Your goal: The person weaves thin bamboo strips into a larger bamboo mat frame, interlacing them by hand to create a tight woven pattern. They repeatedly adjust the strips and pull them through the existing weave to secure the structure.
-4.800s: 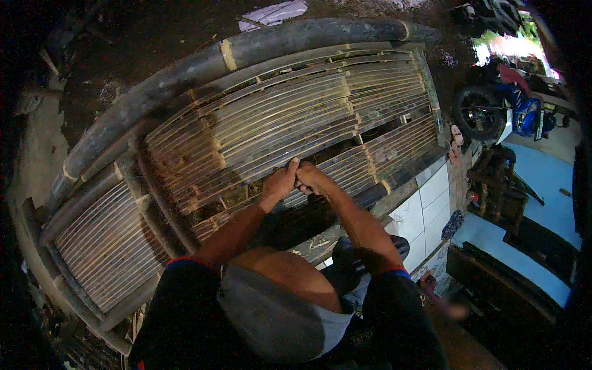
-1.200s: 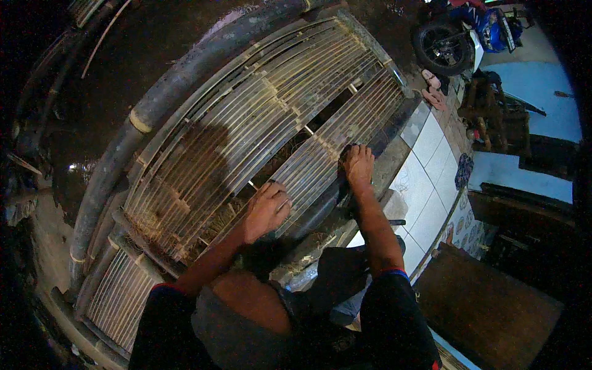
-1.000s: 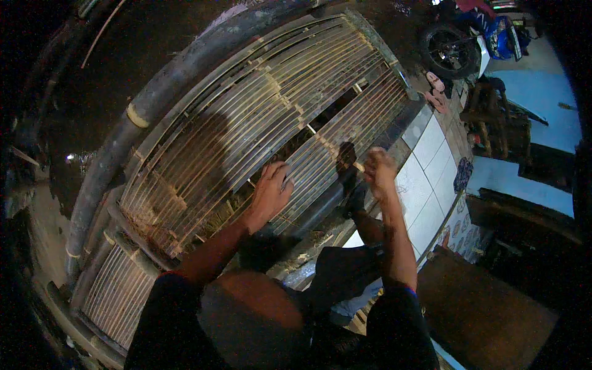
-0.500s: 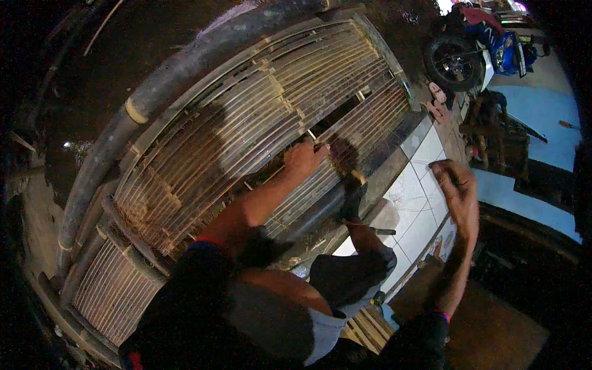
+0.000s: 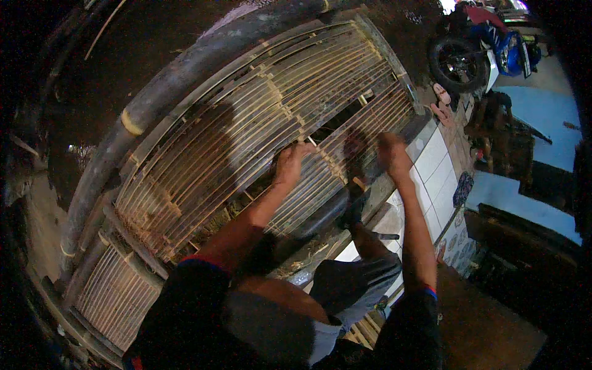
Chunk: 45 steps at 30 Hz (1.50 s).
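Observation:
A bamboo slat panel (image 5: 203,142), made of many thin parallel strips with cross pieces, lies in front of me. A long dark gap runs through it. At the edge of this gap my left hand (image 5: 291,164) is closed, its fingers curled round a pale bamboo strip (image 5: 311,141) near a cross piece. My right hand (image 5: 393,152) is over the panel's right edge, to the right of the left hand. Motion smears its fingers, so whether it holds anything cannot be made out.
Thick dark bamboo poles (image 5: 157,98) border the panel's far and left sides. White floor tiles (image 5: 435,166) lie at right, with pink sandals (image 5: 441,102) and a blue motorbike (image 5: 509,52) beyond. My bent leg (image 5: 370,243) reaches the near edge; a second slatted section (image 5: 117,296) is lower left.
My right hand has swung left from over the tiles to the panel's right edge. My left hand has shifted slightly left and its fingers remain by the gap.

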### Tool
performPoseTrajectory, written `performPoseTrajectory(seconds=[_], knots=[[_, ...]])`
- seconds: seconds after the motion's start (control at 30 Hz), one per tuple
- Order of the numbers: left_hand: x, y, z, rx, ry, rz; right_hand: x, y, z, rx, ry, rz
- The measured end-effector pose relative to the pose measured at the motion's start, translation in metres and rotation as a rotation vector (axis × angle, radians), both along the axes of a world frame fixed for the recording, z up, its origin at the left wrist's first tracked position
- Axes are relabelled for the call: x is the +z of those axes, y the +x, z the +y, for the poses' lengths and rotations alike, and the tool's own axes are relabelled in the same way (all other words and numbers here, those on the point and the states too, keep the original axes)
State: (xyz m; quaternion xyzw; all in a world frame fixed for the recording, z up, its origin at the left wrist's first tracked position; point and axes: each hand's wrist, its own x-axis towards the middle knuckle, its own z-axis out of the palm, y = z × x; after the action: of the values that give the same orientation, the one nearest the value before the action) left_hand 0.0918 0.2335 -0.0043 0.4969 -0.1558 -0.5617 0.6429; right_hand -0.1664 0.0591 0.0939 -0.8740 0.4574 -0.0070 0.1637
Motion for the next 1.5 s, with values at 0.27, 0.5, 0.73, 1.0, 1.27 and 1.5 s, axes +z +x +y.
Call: performPoseTrajectory(seconds=[0.27, 0.5, 0.73, 1.0, 1.27, 1.5], knots=[[0.027, 0.015, -0.011, -0.562, 0.575, -0.508, -0.044, 0.145, 0.071, -0.053, 0.538, -0.137], [0.011, 0.017, -0.032, -0.553, 0.574, -0.393, -0.077, 0.172, 0.046, -0.325, 1.089, 0.005], [-0.007, 0.015, -0.022, -0.43, 0.471, -0.572, -0.066, 0.19, 0.031, 0.151, 0.7, 0.399], [0.015, 0.001, -0.002, -0.319, 0.38, -0.976, 0.006, 0.171, 0.019, 0.519, 0.039, 0.8], [0.025, -0.002, -0.017, -0.287, 0.471, -0.907, -0.025, 0.112, 0.021, 0.083, 0.171, -0.074], [0.011, -0.003, 0.012, -0.013, 0.067, -0.847, -0.064, 0.126, 0.082, -0.063, 0.608, -0.393]])
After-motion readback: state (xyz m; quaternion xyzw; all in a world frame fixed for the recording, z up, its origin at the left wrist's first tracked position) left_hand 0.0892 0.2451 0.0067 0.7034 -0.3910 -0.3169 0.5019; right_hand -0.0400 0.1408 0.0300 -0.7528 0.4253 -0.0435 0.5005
